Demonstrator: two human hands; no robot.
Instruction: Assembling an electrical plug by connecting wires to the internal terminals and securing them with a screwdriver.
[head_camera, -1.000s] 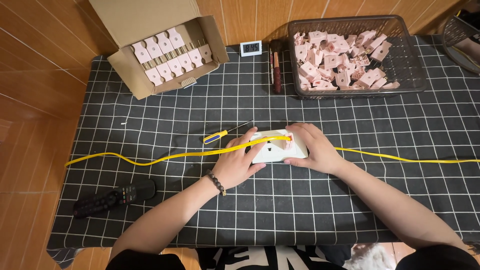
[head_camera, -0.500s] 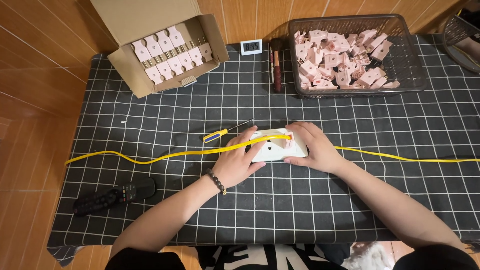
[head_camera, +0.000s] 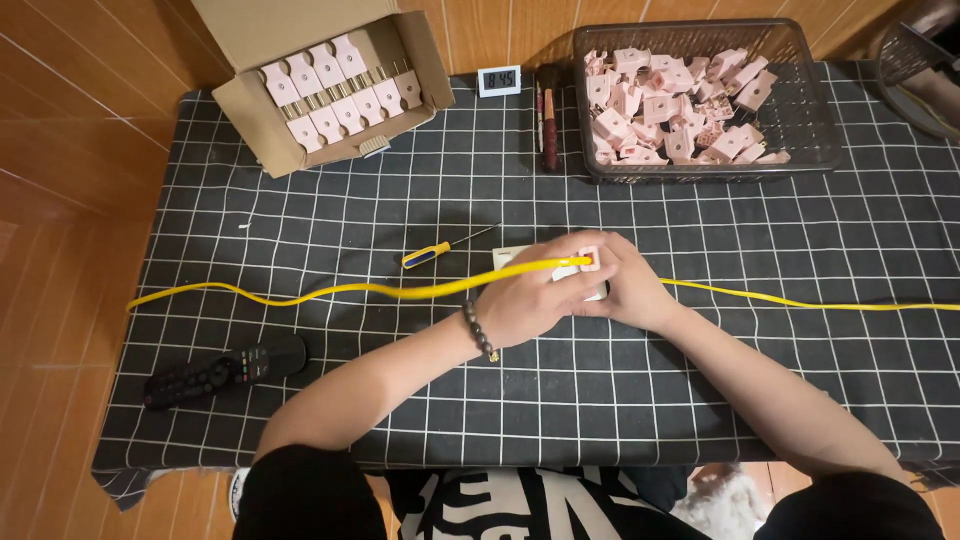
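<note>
Two hands meet at the middle of the tabletop, over a small white block that is mostly hidden beneath them. The left hand presses down with its fingers curled over a yellow cable, and the right hand pinches a pink plug at the cable's end; both sets of fingers are narrow, closed on these parts. Another yellow length runs off to the right edge, while the held cable trails toward the left edge. A yellow-and-blue screwdriver lies just beside the left hand, toward the far edge. At the far left corner sits a cardboard box of pink plugs in rows; a wire basket of loose ones stands near the far right corner, a small clock between them. A black remote rests near the left edge. Doing this well seems to call for a steady left hand, so the cable cannot slide while the right one seats the plug squarely.
</note>
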